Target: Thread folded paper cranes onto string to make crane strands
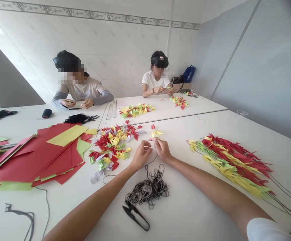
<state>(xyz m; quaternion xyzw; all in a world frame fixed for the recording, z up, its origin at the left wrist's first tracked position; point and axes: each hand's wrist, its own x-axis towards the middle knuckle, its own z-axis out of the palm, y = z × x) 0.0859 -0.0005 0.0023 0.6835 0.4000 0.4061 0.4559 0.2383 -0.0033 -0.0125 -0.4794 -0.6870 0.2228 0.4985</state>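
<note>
My left hand (140,155) and my right hand (162,149) meet over the white table (190,207), both with fingers pinched together. Between them they hold something small, seemingly a thin black thread and a small paper piece; I cannot make it out clearly. A yellow folded paper crane (156,133) lies just beyond my right fingers. A tangle of black thread (147,190) lies under my wrists, running up toward my hands. A pile of small folded paper pieces (112,144) in red, yellow, green and white is left of my left hand.
Black thread snips (135,217) lie near the tangle. Red, yellow and green paper sheets (47,154) cover the left. Strung garlands of folded pieces (233,164) lie at right. Two other people sit across the table, folding beside more piles (135,110).
</note>
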